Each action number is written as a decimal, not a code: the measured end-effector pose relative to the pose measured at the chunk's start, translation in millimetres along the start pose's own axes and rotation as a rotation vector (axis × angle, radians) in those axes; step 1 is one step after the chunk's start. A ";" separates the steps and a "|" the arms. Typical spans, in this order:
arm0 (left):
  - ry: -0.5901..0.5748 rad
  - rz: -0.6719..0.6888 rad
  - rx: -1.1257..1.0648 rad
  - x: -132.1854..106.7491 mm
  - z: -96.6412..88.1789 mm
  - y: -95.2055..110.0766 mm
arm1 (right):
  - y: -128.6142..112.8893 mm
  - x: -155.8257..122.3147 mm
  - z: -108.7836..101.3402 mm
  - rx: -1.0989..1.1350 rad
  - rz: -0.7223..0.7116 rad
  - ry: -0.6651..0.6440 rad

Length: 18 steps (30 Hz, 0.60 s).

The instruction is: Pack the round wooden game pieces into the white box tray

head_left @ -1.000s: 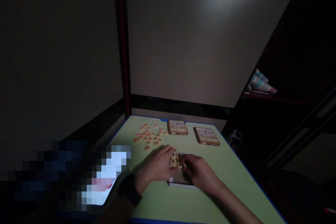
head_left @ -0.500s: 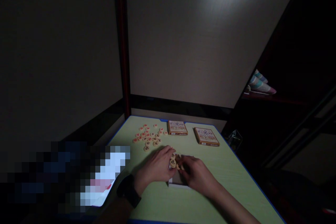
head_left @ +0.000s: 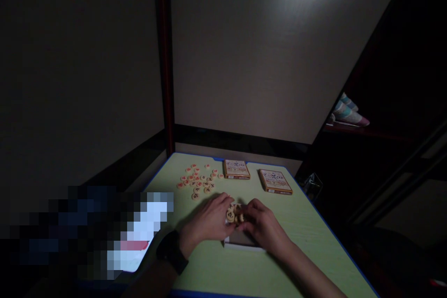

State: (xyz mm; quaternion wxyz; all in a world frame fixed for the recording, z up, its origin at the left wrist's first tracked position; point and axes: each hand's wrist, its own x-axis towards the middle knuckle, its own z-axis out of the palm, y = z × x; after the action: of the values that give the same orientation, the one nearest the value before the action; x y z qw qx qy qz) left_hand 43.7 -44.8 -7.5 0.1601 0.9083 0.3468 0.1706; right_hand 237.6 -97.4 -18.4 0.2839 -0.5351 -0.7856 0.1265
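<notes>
My left hand (head_left: 213,220), with a black watch on its wrist, curves round the left side of a shallow open box (head_left: 240,238) with pale edges and a dark inside. Several round wooden xiangqi pieces (head_left: 230,216) with dark characters sit in the far part of this box, between my hands. From the right, my right hand (head_left: 264,227) reaches over the box, thumb and fingertips closed on xiangqi pieces (head_left: 240,218). Its fingers partly hide them. Farther left on the table, more xiangqi pieces (head_left: 195,178) lie loosely spread, marked red or black.
Two printed flat boxes (head_left: 236,169) (head_left: 274,181) lie at the table's far side. A bright, pixelated screen (head_left: 145,228) is at the left. The green table (head_left: 296,251) has a blue edge, with wall panels behind. Striped fabric (head_left: 349,111) sits on a shelf at right.
My right hand has shifted slightly, its fingers resettling over the pieces in the box. My left hand stays in place. The spread pieces and printed boxes have not moved.
</notes>
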 end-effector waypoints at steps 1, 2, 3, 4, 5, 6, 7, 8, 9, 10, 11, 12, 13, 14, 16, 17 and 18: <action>0.005 0.007 -0.003 -0.2 0.7 -0.5 | 0.8 0.9 1.1 -0.005 -0.004 -0.003; 0.009 0.014 -0.008 -0.4 1.5 -1.2 | 1.1 1.7 2.2 -0.011 -0.007 -0.007; 0.011 0.020 -0.014 -0.6 2.2 -2.0 | 0.7 2.2 3.0 -0.015 -0.007 -0.015; 0.009 0.022 -0.018 -0.7 2.8 -2.7 | 0.0 2.4 3.4 -0.016 -0.007 -0.025; 0.009 0.022 -0.021 -0.7 3.4 -3.4 | -1.0 2.3 3.4 -0.014 -0.008 -0.033; 0.007 0.021 -0.022 -0.7 3.9 -4.0 | -2.1 2.0 3.0 -0.011 -0.009 -0.036; 0.004 0.021 -0.022 -0.5 4.3 -4.5 | -3.1 1.6 2.4 -0.007 -0.010 -0.031; 0.001 0.020 -0.020 -0.4 4.6 -4.8 | -4.0 1.1 1.7 -0.006 -0.010 -0.023; -0.002 0.019 -0.021 -0.2 4.8 -4.8 | -4.6 0.7 1.2 -0.007 -0.006 -0.016; -0.004 0.014 -0.023 0.0 4.8 -4.8 | -4.9 0.5 0.9 -0.012 0.001 -0.011; -0.007 0.009 -0.026 0.1 4.8 -4.6 | -5.1 0.5 1.0 -0.016 0.009 -0.007; -0.009 0.004 -0.030 0.1 4.6 -4.3 | -5.0 0.7 1.4 -0.019 0.017 -0.005; -0.009 -0.001 -0.033 0.1 4.3 -4.0 | -4.9 1.0 2.0 -0.020 0.021 -0.003; -0.010 -0.004 -0.035 0.0 4.0 -3.7 | -4.8 1.4 2.7 -0.019 0.023 0.001; -0.012 -0.008 -0.033 -0.2 3.0 -3.0 | -4.4 2.0 3.7 -0.011 0.026 0.008; -0.012 -0.007 -0.031 -0.2 2.4 -2.6 | -4.2 2.3 3.9 -0.005 0.028 0.014; -0.013 -0.006 -0.029 -0.1 1.8 -2.2 | -3.9 2.5 4.0 0.001 0.029 0.019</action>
State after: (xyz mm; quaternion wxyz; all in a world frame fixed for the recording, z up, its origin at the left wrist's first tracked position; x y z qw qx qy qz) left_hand 43.1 -43.7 -10.1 0.1758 0.9059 0.3462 0.1693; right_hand 231.6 -96.3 -18.9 0.2896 -0.5475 -0.7749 0.1261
